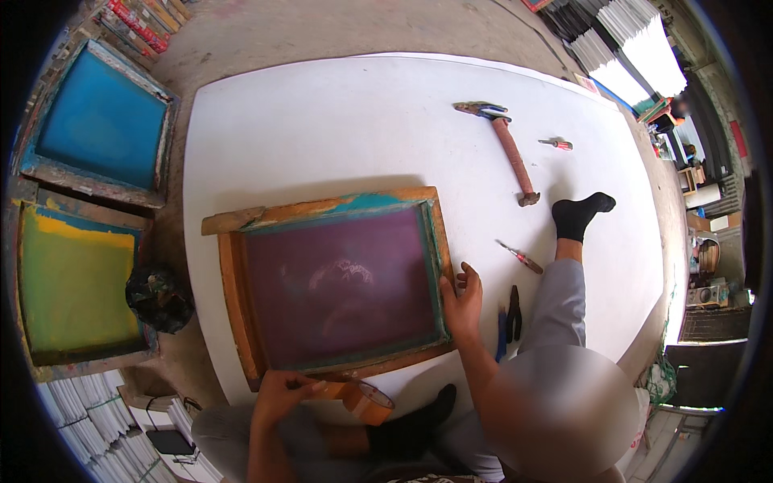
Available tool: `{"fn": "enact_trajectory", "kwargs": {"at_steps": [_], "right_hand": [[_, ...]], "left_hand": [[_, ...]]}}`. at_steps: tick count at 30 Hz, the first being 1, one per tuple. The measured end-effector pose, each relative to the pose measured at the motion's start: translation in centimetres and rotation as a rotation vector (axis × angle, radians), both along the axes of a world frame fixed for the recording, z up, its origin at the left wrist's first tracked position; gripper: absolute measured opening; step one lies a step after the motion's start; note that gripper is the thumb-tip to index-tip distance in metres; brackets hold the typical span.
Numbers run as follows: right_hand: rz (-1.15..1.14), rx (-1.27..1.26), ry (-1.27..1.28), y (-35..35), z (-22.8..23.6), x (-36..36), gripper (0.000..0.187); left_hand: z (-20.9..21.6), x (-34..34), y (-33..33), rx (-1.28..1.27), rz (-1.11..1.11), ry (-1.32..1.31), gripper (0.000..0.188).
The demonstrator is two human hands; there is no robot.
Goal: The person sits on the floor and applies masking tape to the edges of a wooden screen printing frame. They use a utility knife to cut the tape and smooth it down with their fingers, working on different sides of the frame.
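Observation:
A wooden screen-printing frame [233, 302] with purple mesh lies on a white board in front of me. Near its lower edge, my left hand [280, 396] pinches the loose end of some brown tape. The strip runs to the tape roll [372, 404], which hangs just below the frame over my lap. My right hand [463, 304] rests against the frame's right rail, thumb toward the rail and fingers apart, loosely bent. A pale, faint mark shows on the mesh.
On the white board [322, 121] lie a hammer [511, 157], pliers [483, 109], a short screwdriver [557, 144], a longer screwdriver [521, 256] and blue-and-black pliers [513, 315]. My outstretched leg borders them. Blue [105, 121] and yellow-green [76, 282] screens stand left, beside a black plastic bag [159, 299].

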State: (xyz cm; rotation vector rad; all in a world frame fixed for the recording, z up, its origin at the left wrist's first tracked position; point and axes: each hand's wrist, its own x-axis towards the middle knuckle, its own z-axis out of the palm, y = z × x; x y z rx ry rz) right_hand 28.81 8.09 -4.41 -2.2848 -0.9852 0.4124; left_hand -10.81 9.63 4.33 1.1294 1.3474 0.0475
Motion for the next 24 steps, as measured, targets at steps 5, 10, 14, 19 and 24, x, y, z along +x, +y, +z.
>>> {"fn": "enact_trajectory", "kwargs": {"at_steps": [5, 10, 14, 19, 24], "right_hand": [[-0.002, -0.012, 0.026, -0.3, 0.5, -0.4, 0.063], [0.069, 0.068, -0.049, -1.0, 0.7, -0.5, 0.059], [0.23, 0.009, -0.169, -2.4, 3.9, -2.1, 0.054], [0.776, -0.182, 0.293, -8.3, 9.2, -7.5, 0.07], [0.853, -0.121, 0.317, -15.5, 7.7, -11.6, 0.088]], "left_hand": [[-0.2, 0.1, -0.3, -0.011, 0.028, -0.035, 0.026], [1.0, 1.0, -0.6, 0.041, -0.036, -0.052, 0.029], [3.1, 2.1, -1.5, 0.293, -0.178, -0.043, 0.028], [5.1, 4.2, -4.7, 0.449, -0.198, -0.083, 0.028], [7.8, 6.3, -8.2, 0.551, -0.215, -0.093, 0.027]]}}
